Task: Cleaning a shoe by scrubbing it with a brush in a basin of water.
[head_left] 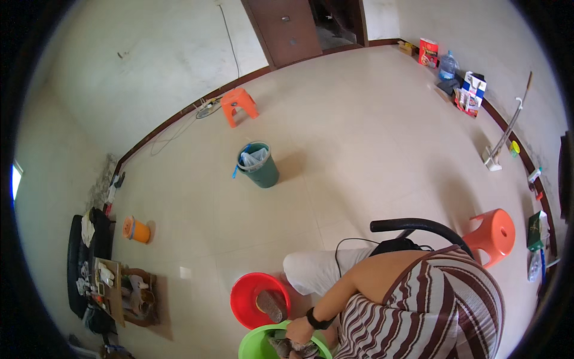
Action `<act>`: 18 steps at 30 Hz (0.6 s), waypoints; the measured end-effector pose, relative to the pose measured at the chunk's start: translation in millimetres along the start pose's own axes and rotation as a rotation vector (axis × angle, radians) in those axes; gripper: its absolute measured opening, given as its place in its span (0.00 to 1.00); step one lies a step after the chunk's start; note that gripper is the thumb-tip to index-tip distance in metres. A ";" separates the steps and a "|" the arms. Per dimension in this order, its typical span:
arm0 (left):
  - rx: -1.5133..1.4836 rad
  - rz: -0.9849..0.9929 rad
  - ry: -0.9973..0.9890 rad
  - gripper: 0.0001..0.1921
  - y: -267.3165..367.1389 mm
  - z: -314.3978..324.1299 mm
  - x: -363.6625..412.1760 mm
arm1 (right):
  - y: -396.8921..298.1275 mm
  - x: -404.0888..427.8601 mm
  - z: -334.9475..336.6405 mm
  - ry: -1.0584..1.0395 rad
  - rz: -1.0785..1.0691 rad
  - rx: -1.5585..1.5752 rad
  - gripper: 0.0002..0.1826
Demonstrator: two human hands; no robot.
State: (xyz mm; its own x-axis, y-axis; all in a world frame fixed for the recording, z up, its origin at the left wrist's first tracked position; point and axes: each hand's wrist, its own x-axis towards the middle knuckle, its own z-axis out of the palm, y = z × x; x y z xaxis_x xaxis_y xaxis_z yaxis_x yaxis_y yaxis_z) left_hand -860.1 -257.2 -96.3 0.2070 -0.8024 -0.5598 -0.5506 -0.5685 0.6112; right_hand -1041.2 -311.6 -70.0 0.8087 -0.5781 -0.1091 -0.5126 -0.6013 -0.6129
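My right hand (300, 331), with a black band on the wrist, reaches over the rim of a light green plastic basin (252, 339). Its fingers are closed on a grey-brown fabric item (281, 346) inside; whether this is cloth or footwear is unclear. Only a small part of my left hand (294, 355) shows at the bottom edge, close to the same item, and its grip is hidden. Touching the green basin's far side is a red plastic basin (242, 291). In it rests a brown, rough-textured piece (271, 306), its kind uncertain.
A green waste bin (263, 175) with a bag stands ahead. An orange stool (497, 235) is beside the black chair arm (417, 223); another orange stool (239, 104) stands by the wall. An orange bucket (140, 231) and a wooden table (110, 287) are leftward. A mop (506, 134) leans at right.
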 end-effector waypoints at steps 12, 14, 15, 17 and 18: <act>0.377 0.074 0.288 0.24 3.0 6.2 4.7 | 3.5 44.6 15.1 0.016 0.201 0.078 0.18; 0.380 0.076 0.353 0.24 -7.3 3.9 0.3 | 0.6 55.1 9.0 0.010 0.130 -0.007 0.20; 0.402 0.110 0.386 0.24 -4.4 4.6 -4.8 | -3.3 53.6 1.6 -0.015 0.133 -0.011 0.18; 0.377 0.089 0.370 0.24 5.7 5.2 -14.3 | -11.1 43.8 -16.1 -0.088 0.097 -0.020 0.12; 0.357 0.070 0.373 0.24 11.3 4.5 -18.3 | -16.7 34.3 -28.7 -0.097 0.099 -0.026 0.12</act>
State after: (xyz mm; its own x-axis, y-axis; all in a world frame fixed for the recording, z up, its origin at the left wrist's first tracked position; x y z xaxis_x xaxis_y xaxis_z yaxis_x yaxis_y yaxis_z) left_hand -873.8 -248.2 -81.8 0.3983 -0.8833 -0.2473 -0.8015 -0.4663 0.3744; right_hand -1013.2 -337.2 -41.1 0.7774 -0.5799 -0.2436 -0.5972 -0.5591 -0.5750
